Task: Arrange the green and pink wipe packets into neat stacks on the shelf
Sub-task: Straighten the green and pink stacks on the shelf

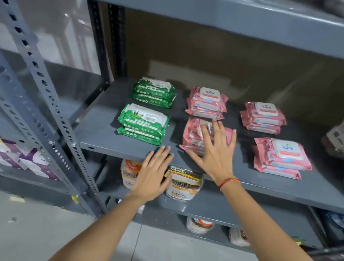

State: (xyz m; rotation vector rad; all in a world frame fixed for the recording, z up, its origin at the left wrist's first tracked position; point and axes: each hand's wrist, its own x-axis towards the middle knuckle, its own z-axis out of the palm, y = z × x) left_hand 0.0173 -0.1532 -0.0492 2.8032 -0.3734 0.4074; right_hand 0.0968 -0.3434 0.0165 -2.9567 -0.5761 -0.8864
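We face a grey metal shelf (108, 143) that holds six short stacks of wipe packets. Our landmark is the centre pink stack (193, 136), near the front edge.

Our right hand (216, 149) lies flat over it, palm down. The fingers (204, 132) are straight and spread wide, gripping nothing. We cannot tell whether the palm presses on the packets. A red thread (229, 181) circles that wrist.

Left of the landmark, across a gap, sits the front green stack (143, 124). The back green stack (153, 91) is behind that one. Directly behind the landmark is the back pink stack (207, 102). To the landmark's right are the near pink stack (281, 158) and, further back, the far pink stack (263, 117).

Our left hand (152, 171) is below and left of the landmark, in front of the shelf edge. Its fingers are straight and close together, holding nothing.

Jars (183, 186) stand on the level below the landmark.
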